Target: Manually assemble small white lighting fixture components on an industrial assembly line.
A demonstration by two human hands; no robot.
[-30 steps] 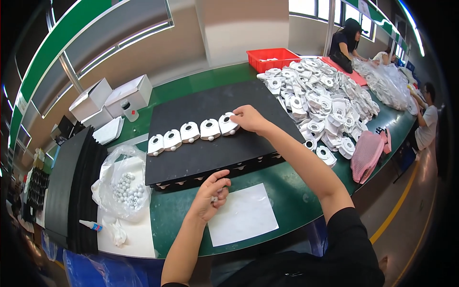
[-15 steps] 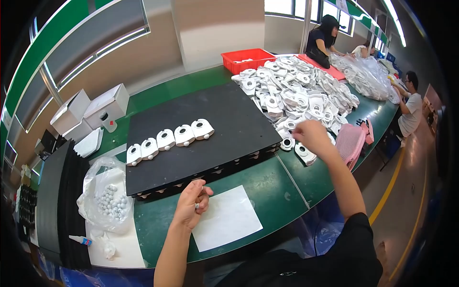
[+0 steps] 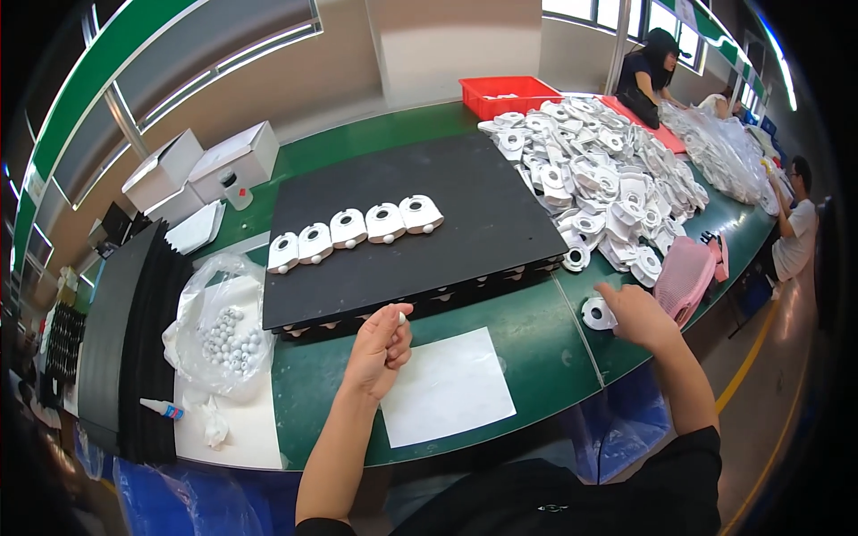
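Note:
My left hand [image 3: 382, 350] is closed, pinching a small white ball [image 3: 402, 318] between thumb and fingertips, in front of the black board. Further right, my right hand [image 3: 642, 317] grips a white plastic part [image 3: 598, 314] with a round dark hole, held above the green table. On the black board [image 3: 483, 201] lies a slanting row of several similar white parts [image 3: 349, 228], each with a small ball at its near edge. A big heap of such parts [image 3: 608, 170] covers the table beyond my right hand.
A plastic bag of white balls [image 3: 231, 339] and a small glue bottle [image 3: 163, 409] lie at left. White paper [image 3: 449, 386] is in front of me. A pink pouch [image 3: 686, 279] lies at right, a red bin [image 3: 509, 96] behind. Two co-workers sit at far right.
My right hand has drawn back from the heap toward me, now with a white part in it. The ball in my left fingers has come up to the fingertips. The view has shifted.

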